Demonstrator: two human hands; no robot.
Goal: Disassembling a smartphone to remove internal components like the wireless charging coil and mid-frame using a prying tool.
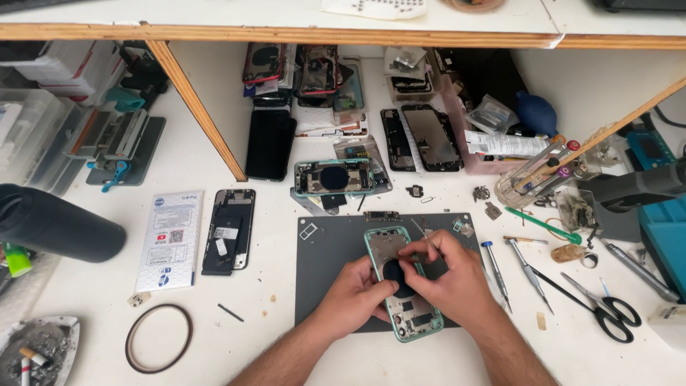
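Opened green phone (pixel 402 286) lies flat on the grey mat (pixel 321 286) near centre, left hand (pixel 355 293) clamped on its edge to steady it, right hand (pixel 446 275) pinching what looks like tweezers (pixel 423 234) over the black round coil (pixel 396 273).

The right hand (pixel 446 275) hides part of the opened phone frame (pixel 401 286).

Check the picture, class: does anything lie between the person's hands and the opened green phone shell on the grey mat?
Nothing visible does. The left hand and right hand already rest on the green phone shell, fingers at its round black coil.
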